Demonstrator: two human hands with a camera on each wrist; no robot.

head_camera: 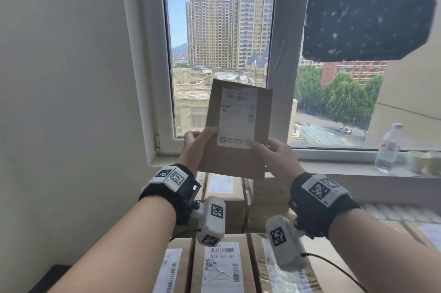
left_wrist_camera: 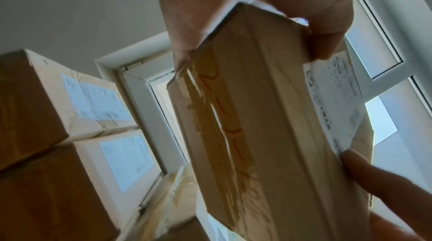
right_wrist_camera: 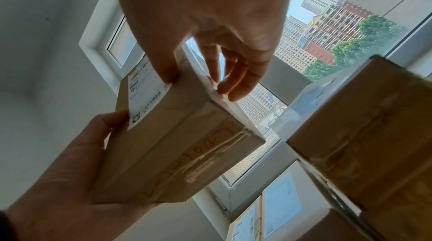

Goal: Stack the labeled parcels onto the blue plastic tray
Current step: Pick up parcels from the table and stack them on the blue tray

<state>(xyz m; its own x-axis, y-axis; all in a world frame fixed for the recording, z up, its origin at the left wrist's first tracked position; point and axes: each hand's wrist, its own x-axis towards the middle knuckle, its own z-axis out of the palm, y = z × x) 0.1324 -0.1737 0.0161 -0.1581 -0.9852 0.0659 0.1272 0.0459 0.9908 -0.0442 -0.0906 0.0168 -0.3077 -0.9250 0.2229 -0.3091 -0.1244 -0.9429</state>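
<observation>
I hold a flat brown cardboard parcel (head_camera: 238,125) with a white shipping label upright in front of the window, above the stack. My left hand (head_camera: 199,140) grips its lower left edge, thumb on the label side and fingers behind. My right hand (head_camera: 269,149) pinches the lower right edge the same way. In the left wrist view the parcel (left_wrist_camera: 268,115) shows its taped narrow side. In the right wrist view the parcel (right_wrist_camera: 177,143) sits between both hands. Several labeled parcels (head_camera: 222,264) are stacked below my wrists. No blue tray is in view.
A window sill (head_camera: 334,168) runs behind the stack, with a water bottle (head_camera: 387,149) and paper cups (head_camera: 420,161) at the right. A dark speckled pad (head_camera: 367,11) hangs at the upper right. A bare wall (head_camera: 71,78) closes the left side.
</observation>
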